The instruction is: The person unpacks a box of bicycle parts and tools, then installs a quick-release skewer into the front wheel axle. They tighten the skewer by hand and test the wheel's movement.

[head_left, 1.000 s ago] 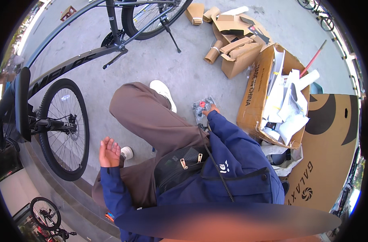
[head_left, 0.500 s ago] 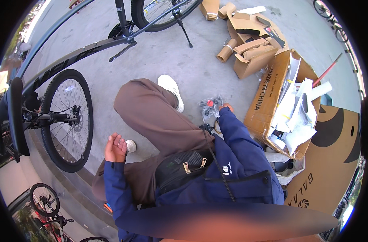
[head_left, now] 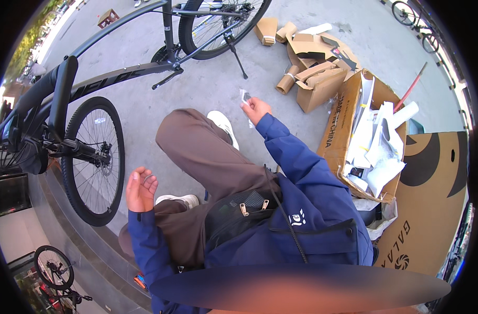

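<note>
My right hand (head_left: 257,110) is raised over the concrete in front of my knees. Its fingers are closed on a small clear plastic bag (head_left: 244,97), which sticks out past the fingertips; its contents are too small to make out. My left hand (head_left: 140,191) is held palm up beside my left leg, fingers loosely bent and apart, with nothing in it. Nearest to that hand is the front wheel (head_left: 95,159) of a dark grey bicycle. The bicycle's frame (head_left: 118,76) slants across the upper left, and its kickstand (head_left: 238,60) reaches down to the ground.
An open cardboard box (head_left: 336,123) full of white foam and paper stands to my right, beside a large flat carton (head_left: 432,209). Torn cardboard (head_left: 322,86) lies ahead of it. Stone steps (head_left: 97,251) run along the left, with another bicycle (head_left: 54,267) beyond.
My right hand has moved forward and left, up from low beside the box, with the clear bag. My left hand has shifted slightly. The view has tilted, and the bicycle's handlebar shows more fully.
</note>
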Available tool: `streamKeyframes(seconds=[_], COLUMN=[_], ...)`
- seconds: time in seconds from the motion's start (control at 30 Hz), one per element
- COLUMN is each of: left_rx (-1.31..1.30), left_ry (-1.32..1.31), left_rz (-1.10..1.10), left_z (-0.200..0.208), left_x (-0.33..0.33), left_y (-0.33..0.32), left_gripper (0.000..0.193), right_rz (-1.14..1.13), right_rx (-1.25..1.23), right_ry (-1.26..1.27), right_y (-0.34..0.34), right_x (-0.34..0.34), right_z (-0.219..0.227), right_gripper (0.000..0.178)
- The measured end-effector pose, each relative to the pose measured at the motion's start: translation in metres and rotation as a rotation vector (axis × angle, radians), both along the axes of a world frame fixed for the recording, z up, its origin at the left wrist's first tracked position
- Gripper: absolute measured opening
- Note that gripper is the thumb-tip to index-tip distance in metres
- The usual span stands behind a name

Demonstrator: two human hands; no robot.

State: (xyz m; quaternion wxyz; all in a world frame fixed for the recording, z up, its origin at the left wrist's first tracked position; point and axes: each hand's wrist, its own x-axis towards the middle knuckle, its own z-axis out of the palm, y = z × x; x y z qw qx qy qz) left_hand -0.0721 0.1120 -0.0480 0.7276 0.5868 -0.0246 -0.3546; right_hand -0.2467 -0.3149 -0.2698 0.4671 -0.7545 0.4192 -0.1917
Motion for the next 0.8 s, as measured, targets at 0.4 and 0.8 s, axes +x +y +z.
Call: streamKeyframes(seconds=[0.4,0.8], left_rx=[0.220,0.082], left_ry=[-0.756,-0.178], left_rz=[0.097,0.195], left_z=[0.037,-0.054], left_x=[0.045,0.070], left_y=[-0.016,0.020], left_gripper=[0.037,0.025], right_rz=[1.315,1.498], right_rx=[-0.361,0.635], right_ry=[-0.322,0.063], right_y=[0.072,0.158], right_x=[0.198,0.208], right_z=[0.297,0.208], right_gripper=[0.023,0.023])
